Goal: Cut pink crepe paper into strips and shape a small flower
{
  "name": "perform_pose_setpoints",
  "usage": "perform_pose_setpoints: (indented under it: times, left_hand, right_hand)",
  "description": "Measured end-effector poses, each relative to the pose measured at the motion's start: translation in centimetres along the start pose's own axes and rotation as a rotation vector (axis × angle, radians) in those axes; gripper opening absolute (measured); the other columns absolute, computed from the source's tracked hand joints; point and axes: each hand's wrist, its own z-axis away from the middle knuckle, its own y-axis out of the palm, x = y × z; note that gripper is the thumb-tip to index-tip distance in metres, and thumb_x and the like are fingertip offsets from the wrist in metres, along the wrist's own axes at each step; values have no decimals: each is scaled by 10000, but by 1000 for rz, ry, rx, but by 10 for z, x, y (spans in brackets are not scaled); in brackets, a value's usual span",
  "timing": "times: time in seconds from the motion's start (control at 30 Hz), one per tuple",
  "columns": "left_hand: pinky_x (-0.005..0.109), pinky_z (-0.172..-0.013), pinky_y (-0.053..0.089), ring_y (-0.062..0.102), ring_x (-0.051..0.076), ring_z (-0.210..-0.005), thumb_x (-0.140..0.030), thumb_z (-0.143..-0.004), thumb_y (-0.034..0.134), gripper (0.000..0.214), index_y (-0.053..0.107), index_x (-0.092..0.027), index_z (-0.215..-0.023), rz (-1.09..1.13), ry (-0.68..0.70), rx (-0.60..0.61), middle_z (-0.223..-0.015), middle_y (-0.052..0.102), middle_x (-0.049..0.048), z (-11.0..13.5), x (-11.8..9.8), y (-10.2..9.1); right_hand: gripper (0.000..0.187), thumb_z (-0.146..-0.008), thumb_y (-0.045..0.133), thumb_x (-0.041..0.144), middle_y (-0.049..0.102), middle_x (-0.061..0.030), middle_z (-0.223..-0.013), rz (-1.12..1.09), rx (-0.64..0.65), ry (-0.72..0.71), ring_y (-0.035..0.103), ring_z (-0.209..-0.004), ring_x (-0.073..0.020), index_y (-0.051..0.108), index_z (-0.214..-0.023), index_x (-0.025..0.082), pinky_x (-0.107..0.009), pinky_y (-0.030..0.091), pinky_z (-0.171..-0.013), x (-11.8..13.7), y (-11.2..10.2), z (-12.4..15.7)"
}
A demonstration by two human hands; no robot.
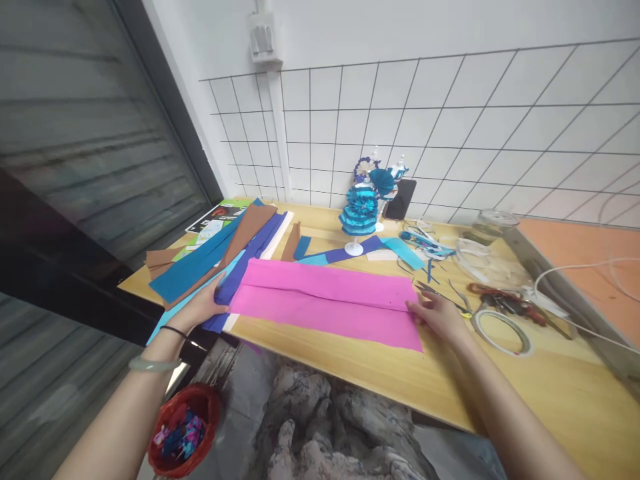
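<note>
I judge folding is in hand on the long pink crepe-paper sheet, mid-frame on the pale wooden tabletop, the right hand pinching its right edge, the left hand's grip unclear, calling for even creasing.

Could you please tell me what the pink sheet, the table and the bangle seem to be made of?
Pink sheet: probably crepe paper or thin cloth, matte, judging by its soft fold and even colour.
Table: wood or wood-look laminate, smooth, with pale grain showing.
Bangle: perhaps jade, glass or plastic, pale and seemingly polished.
</note>
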Motion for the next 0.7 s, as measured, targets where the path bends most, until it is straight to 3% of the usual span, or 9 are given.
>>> perform_pose_setpoints:
  times: [0.13,0.27,0.33,0.5,0.6,0.7]
  left_hand:
    - [329,-853,446,549,229,-983,-329,-576,672,888,273,-217,-1361,-21,15,68,-1345,396,82,-7,13,-7]
    - [320,-837,455,547,228,-983,-355,-562,680,920,259,-214,-1368,-29,-20,64,-1285,456,100,-10,23,-11]
    - [316,-835,456,547,224,-983,-365,-572,670,908,259,-212,-1368,-31,-32,60,-1267,472,99,-11,27,-12]
    - [338,-874,432,538,231,-1021,-345,-622,622,852,243,-201,-1372,-144,-42,27,-1179,539,79,-14,42,-15]
    - [414,-908,395,493,292,-1085,-280,-659,583,779,269,-151,-1361,-335,-40,-71,-1203,515,136,-14,44,-17]
    - [536,-918,330,406,370,-1157,-219,-704,531,662,333,-145,-1331,-563,-41,-217,-1235,469,191,-6,26,-4]
  right_hand:
    - [500,-602,626,370,676,-87,-697,167,-61,-64,630,-664,-237,639,-994,61,-284,445,-568,12,9,-7]
    - [364,-629,598,346,684,-53,-703,112,43,-73,629,-644,-206,674,-885,99,-253,435,-555,12,9,-6]
    - [354,-636,597,339,682,-46,-697,106,51,-57,624,-632,-193,673,-892,107,-247,432,-556,10,3,-8]
    - [405,-631,614,335,669,-66,-697,276,-106,-19,619,-666,-218,657,-956,98,-272,419,-575,0,-24,-23]
    - [457,-643,609,366,667,-83,-731,307,-128,-10,615,-653,-219,635,-1006,90,-286,419,-575,-9,-34,-31]
    - [535,-662,593,407,663,-102,-794,311,-164,-84,612,-663,-219,588,-1082,77,-301,432,-595,-19,-34,-28]
